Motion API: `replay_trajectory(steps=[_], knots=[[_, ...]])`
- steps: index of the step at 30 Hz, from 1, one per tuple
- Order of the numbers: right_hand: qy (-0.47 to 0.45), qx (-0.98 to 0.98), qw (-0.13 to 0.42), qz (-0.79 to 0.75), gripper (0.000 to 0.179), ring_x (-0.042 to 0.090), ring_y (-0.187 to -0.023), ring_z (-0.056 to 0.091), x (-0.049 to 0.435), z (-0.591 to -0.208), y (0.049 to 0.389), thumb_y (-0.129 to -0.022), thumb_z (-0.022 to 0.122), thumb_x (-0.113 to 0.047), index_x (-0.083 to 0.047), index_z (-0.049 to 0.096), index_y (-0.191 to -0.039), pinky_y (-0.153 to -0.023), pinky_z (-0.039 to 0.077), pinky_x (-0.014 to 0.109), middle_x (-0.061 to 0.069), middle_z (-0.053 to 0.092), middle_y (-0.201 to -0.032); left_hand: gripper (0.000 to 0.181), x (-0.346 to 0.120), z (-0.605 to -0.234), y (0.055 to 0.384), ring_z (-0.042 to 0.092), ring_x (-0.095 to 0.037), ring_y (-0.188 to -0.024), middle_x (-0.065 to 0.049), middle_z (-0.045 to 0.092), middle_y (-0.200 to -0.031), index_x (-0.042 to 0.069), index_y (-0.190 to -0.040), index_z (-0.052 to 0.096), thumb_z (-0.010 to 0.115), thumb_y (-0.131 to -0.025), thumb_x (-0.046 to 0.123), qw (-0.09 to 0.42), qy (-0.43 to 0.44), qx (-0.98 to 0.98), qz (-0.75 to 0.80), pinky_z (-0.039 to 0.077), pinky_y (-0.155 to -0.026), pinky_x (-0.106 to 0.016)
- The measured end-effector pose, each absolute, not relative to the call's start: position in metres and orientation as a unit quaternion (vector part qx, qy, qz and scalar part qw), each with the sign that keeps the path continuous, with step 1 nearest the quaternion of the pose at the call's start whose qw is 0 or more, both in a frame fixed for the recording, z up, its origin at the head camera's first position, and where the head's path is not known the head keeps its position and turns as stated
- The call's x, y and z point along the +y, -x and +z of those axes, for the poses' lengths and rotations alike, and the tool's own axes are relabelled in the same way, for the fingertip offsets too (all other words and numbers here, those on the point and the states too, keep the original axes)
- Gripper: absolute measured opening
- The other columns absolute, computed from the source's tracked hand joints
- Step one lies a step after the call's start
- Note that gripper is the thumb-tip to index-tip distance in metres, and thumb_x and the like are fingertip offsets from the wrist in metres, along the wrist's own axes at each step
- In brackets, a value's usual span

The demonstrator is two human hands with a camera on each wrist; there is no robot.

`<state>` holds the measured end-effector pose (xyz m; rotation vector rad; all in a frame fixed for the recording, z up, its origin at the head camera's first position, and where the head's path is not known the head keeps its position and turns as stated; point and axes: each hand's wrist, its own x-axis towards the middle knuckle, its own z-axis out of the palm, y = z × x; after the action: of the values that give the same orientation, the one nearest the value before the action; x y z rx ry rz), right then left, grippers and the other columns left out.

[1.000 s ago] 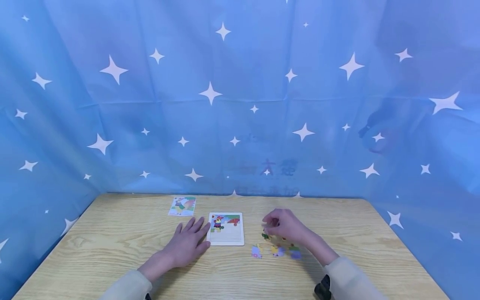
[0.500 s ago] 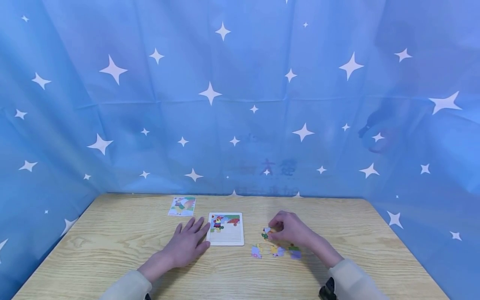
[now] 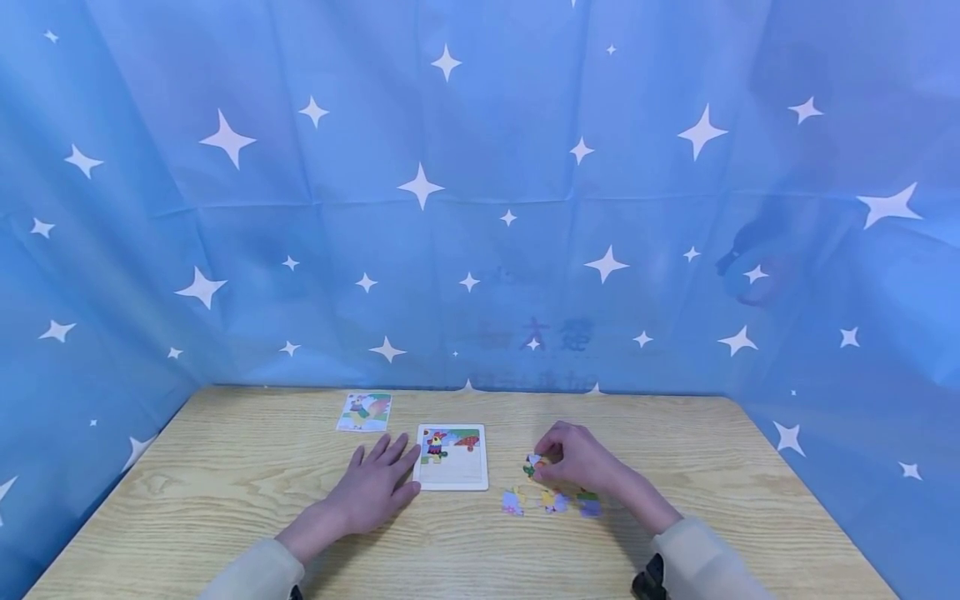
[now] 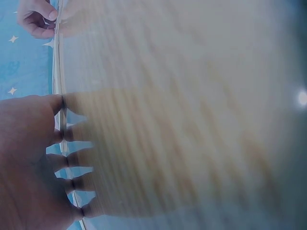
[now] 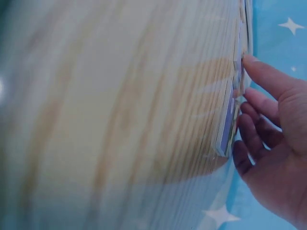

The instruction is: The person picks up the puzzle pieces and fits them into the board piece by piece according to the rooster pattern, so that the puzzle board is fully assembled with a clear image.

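My left hand [image 3: 372, 492] lies flat on the table with fingers spread, its fingertips at the left edge of a white puzzle frame [image 3: 451, 485]. Inside the frame, rooster puzzle pieces [image 3: 436, 444] fill the top and part of the left side. To the right of it, my right hand [image 3: 581, 457] pinches a colourful puzzle piece [image 3: 533, 467] between thumb and forefinger, low over the table. Loose puzzle pieces lie just below that hand: a lilac one [image 3: 513, 502], a yellow and lilac one [image 3: 554, 502], and a green and purple one [image 3: 589, 503].
A picture card of the rooster [image 3: 364, 412] lies at the back left of the wooden table [image 3: 225, 475]. Behind the table hangs a blue curtain [image 3: 480, 233] with white stars.
My right hand has shifted slightly right and lowered its fingertips, and the colourful piece by them shows more. The left hand and the frame have stayed put.
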<state>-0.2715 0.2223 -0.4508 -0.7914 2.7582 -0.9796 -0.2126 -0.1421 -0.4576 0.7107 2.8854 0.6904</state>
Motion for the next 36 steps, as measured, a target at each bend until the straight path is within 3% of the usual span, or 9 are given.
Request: replay_trajectory(steps=[13,22,30,36], knots=[[0.203,0.910,0.114,-0.344,0.024,0.020,-0.080,0.052,0.217,-0.444,0.272,-0.084,0.086,-0.011,-0.006,0.070,-0.101,-0.069,0.048,0.035,0.003,0.060,-0.093,0.058,-0.144,-0.472,0.220,0.022,-0.050,-0.149,-0.025,0.033,-0.161,0.003,-0.155,0.043,0.052,-0.108,0.036,0.023,-0.234,0.948,0.213,0.017,-0.110,-0.077],[0.206,0.891,0.137,-0.381,0.029,0.021,-0.077,0.053,0.215,-0.444,0.275,-0.084,0.085,-0.003,-0.006,0.061,-0.099,-0.064,0.047,0.031,0.005,0.059,-0.088,0.058,-0.143,-0.471,0.220,0.020,-0.050,-0.150,-0.025,0.032,-0.162,0.004,-0.156,0.043,0.051,-0.109,0.036,0.030,-0.232,0.947,0.219,0.015,-0.111,-0.077],[0.223,0.870,0.129,-0.421,0.015,0.018,-0.070,0.052,0.213,-0.440,0.276,-0.091,0.076,0.000,-0.003,0.063,-0.098,-0.056,0.044,0.027,0.006,0.059,-0.082,0.057,-0.143,-0.469,0.218,0.021,-0.050,-0.150,-0.025,0.032,-0.162,0.004,-0.156,0.044,0.052,-0.109,0.036,0.033,-0.232,0.946,0.223,0.015,-0.111,-0.076],[0.211,0.872,0.117,-0.427,0.007,0.018,-0.069,0.050,0.209,-0.439,0.280,-0.094,0.073,-0.004,-0.005,0.068,-0.099,-0.058,0.043,0.029,0.004,0.060,-0.083,0.058,-0.142,-0.463,0.215,0.021,-0.049,-0.150,-0.024,0.033,-0.162,0.004,-0.155,0.044,0.051,-0.109,0.037,0.042,-0.224,0.948,0.222,0.015,-0.112,-0.076]])
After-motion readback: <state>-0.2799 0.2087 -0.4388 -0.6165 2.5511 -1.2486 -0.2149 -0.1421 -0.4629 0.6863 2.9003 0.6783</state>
